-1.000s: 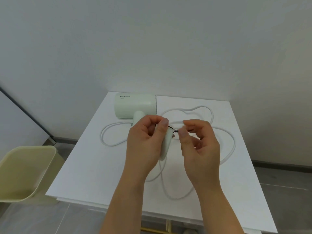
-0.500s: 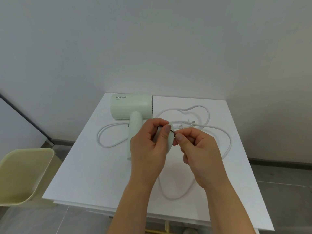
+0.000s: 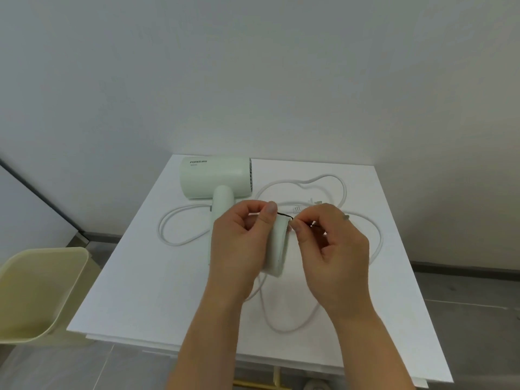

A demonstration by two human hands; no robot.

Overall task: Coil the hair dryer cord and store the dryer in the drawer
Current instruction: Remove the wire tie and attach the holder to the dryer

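Leftmost, we list a pale yellow bin (image 3: 42, 288), standing on the floor beside the white table (image 3: 146, 277) and apart from the work.

Next, the hair dryer (image 3: 215, 177): pale green, lying on its side at the table's far edge, barrel pointing left, handle toward us. We judge it is parked there so both hands stay free for the cord.

The cord (image 3: 166, 235): white, uncoiled, sprawling in loose loops to the dryer's left, along the near side and out to the right. Its plug (image 3: 315, 203) lies just behind our fingers.

Our left hand (image 3: 239, 249): raised over the table centre, thumb and forefinger pressed together on one end of a thin black twist tie (image 3: 284, 215). We cannot tell what the pale rounded piece (image 3: 277, 246) beside the palm is, possibly the handle's end.

Our right hand (image 3: 332, 249): fingertips pinching the tie's other end, the other fingers curled in. We judge the two pinches draw the tie out straight, ready to bind the cord once gathered.

No drawer is clearly in view. Coiling is not yet begun, and storing waits on that.
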